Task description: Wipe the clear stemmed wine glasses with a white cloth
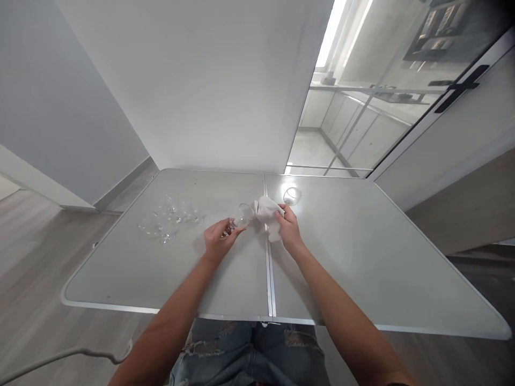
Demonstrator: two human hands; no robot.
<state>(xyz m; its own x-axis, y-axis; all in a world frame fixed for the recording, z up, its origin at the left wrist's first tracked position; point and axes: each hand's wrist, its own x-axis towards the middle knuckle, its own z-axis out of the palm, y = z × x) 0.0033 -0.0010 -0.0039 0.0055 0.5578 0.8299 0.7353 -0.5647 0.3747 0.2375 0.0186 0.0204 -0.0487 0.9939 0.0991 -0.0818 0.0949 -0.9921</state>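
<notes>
One table (346, 257) stood before you, clustered clear glasses (177, 218) on its left half, too overlapped to count. Your right hand (290, 228) gripped one white cloth (266, 210); your left hand (218, 238) pinched one tilted glass (244, 215) beside it. One lone glass (292, 196) sat beyond.

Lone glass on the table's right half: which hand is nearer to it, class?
Right. The right hand is just this side of the lone glass; the left hand is farther off, left of the table's seam.
</notes>
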